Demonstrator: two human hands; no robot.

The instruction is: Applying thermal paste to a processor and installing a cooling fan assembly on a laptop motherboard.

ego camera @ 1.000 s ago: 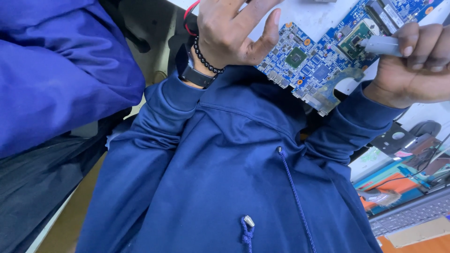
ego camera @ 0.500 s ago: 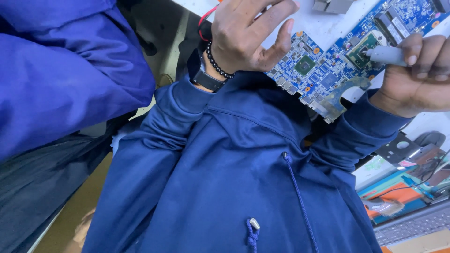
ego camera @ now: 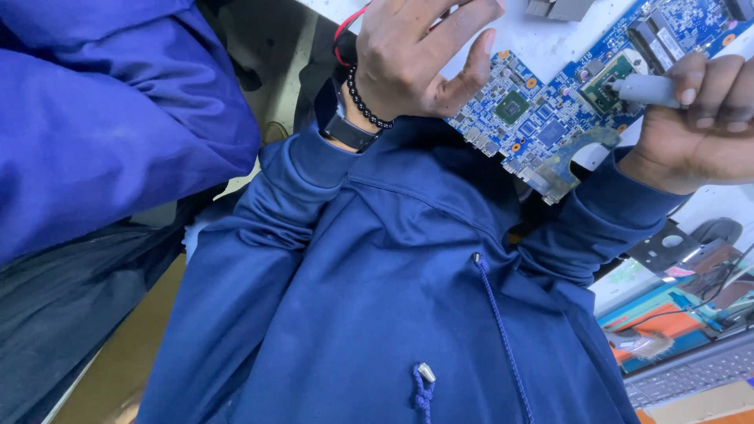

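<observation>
A dark blue hooded sweatshirt [ego camera: 377, 314] fills most of the view, its drawstring [ego camera: 503, 338] hanging down the front. Left of the circuit board and well apart from it, a second person's bright blue sleeve [ego camera: 102, 118] bulges into the frame. Above the sweatshirt lies a white table top [ego camera: 542, 39], and on it rests the blue circuit board [ego camera: 550, 118], long and angled, studded with chips and small orange parts; its lower edge hangs over the table's rim toward the wearer's chest. Below and right of the circuit board, beyond the right sleeve, a laptop keyboard [ego camera: 691, 373] and a clutter of orange and teal items with black cables sit lower down. A strip of tan floor [ego camera: 126, 361] shows far below and left of the board.

The left hand [ego camera: 416, 59] rests with its thumb against the circuit board's left end, fingers loosely spread, clasping nothing; a black watch and bead bracelet [ego camera: 365, 106] circle the wrist. The right hand [ego camera: 699, 118] is at the board's right part, curled closed around a pale grey tool [ego camera: 644, 90] whose tip touches the board near a square chip.
</observation>
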